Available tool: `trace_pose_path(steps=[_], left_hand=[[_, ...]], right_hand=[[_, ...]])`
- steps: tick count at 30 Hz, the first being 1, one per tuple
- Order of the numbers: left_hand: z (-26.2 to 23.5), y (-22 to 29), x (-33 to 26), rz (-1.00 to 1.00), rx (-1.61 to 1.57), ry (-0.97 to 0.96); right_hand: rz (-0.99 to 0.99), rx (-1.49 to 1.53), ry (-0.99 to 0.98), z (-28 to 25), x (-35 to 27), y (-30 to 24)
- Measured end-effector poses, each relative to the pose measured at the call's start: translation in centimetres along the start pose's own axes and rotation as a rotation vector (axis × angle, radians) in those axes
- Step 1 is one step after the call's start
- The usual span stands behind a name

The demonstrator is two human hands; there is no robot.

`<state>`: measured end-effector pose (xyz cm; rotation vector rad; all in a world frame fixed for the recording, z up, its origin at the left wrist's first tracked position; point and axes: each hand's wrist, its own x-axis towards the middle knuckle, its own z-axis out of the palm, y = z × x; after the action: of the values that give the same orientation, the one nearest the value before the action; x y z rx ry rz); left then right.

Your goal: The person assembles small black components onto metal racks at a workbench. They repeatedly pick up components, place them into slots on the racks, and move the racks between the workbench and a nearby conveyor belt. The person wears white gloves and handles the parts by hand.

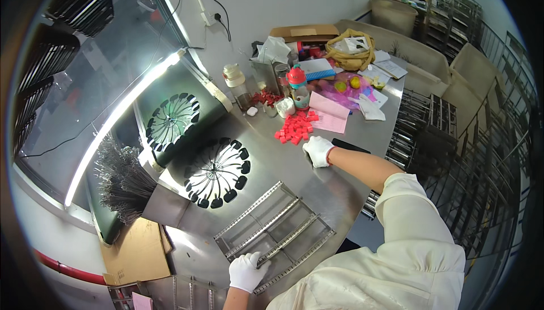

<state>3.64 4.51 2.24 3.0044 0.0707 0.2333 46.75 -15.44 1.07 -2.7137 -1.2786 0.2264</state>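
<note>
My left hand (247, 273), in a white glove, is closed on the near end of a metal rack (281, 247) with toothed bars, lying on the steel table. My right hand (319, 152), also white-gloved, rests farther off, beside a pile of small red blocks (296, 127). Its fingers are curled together; whatever they may hold is hidden. A flat black object (350, 145) lies just right of that hand. Left of the rack, black paddle-shaped pieces (244, 153) with thin stems are fanned out in a ring under the lamp.
A lit tube lamp (122, 117) crosses the left side above a bundle of dark wires (122, 179). Bottles (236, 83), a pink paper pad (328, 114) and a yellow bag (351, 49) crowd the far table. Metal racks (453, 162) stand to the right; cardboard (136, 250) leans lower left.
</note>
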Motion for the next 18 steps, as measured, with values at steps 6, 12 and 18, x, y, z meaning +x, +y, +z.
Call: trace_pose_path(steps=[6,12,18], left_hand=[[-0.1,5.5,2.1,-0.506,-1.413,0.008],[-4.0,10.2,-1.5,-0.706,-2.029,-0.059],[-0.1,9.6,-6.2,-0.475,-1.948,-0.400]], right_hand=[[-0.601,0.654,0.446,-3.3,-9.5,-14.5],[-0.980,0.958,0.302,-1.4,-18.7,-24.4],[-0.880,0.998,0.180,1.6,-20.2,-27.1]])
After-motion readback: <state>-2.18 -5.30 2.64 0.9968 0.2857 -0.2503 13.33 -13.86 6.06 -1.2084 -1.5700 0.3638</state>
